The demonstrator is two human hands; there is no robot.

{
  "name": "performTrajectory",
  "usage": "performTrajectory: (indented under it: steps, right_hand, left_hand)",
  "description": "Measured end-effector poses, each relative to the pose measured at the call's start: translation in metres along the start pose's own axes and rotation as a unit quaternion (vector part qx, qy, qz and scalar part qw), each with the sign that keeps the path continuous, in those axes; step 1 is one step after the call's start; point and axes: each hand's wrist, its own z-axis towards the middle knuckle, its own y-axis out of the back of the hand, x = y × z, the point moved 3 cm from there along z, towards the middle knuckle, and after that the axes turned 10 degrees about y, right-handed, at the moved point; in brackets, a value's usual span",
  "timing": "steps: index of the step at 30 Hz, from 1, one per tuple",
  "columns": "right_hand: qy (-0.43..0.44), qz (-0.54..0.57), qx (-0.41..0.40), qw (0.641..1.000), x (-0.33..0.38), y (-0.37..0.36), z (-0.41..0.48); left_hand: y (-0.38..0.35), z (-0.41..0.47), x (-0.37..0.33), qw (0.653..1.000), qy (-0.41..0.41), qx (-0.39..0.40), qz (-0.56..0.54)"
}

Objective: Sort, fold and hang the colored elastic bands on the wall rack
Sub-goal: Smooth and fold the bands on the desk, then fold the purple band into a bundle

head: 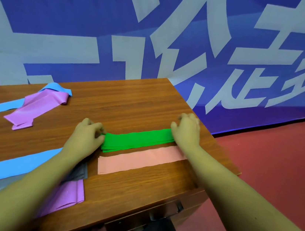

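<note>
while the folded green band [138, 140] lies at frame centre on the wooden table [130, 100], my left hand [87, 135] pinches its left end and my right hand [186, 129] presses its right end. the pink band [140, 160] lies just below it.

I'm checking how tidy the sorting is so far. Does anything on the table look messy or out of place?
Yes. At the far left, a purple band lies crumpled across a blue band, mixed and unfolded. By contrast, the green band between both hands and the pink band beside it lie flat and folded.
</note>
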Motion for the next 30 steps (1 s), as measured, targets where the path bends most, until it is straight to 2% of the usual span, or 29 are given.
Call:
performTrajectory:
  steps: [4, 8, 15, 20, 25, 27, 30]
  right_hand:
    - [0.106, 0.086, 0.103, 0.985, 0.074, -0.016, -0.002]
    - [0.164, 0.114, 0.160, 0.967, 0.137, -0.050, -0.005]
    - [0.236, 0.103, 0.223, 0.940, 0.237, -0.119, -0.002]
    - [0.280, 0.099, 0.244, 0.923, 0.305, -0.163, 0.003]
    - [0.318, 0.114, 0.254, 0.906, 0.352, -0.198, -0.006]
    - [0.308, 0.140, 0.247, 0.908, 0.361, -0.206, -0.008]
    - [0.292, 0.200, 0.233, 0.906, 0.367, -0.204, -0.008]
  left_hand:
    - [0.036, 0.015, 0.023, 1.000, 0.013, -0.017, 0.014]
    - [0.065, 0.022, 0.069, 0.996, 0.067, -0.058, 0.034]
    - [0.099, 0.037, 0.166, 0.974, 0.199, -0.094, 0.052]
    - [0.104, 0.050, 0.209, 0.944, 0.313, -0.090, 0.050]
    - [0.103, 0.057, 0.226, 0.959, 0.262, -0.102, -0.036]
    - [0.107, 0.056, 0.223, 0.953, 0.257, -0.127, -0.098]
    - [0.119, 0.057, 0.219, 0.937, 0.245, -0.120, -0.217]
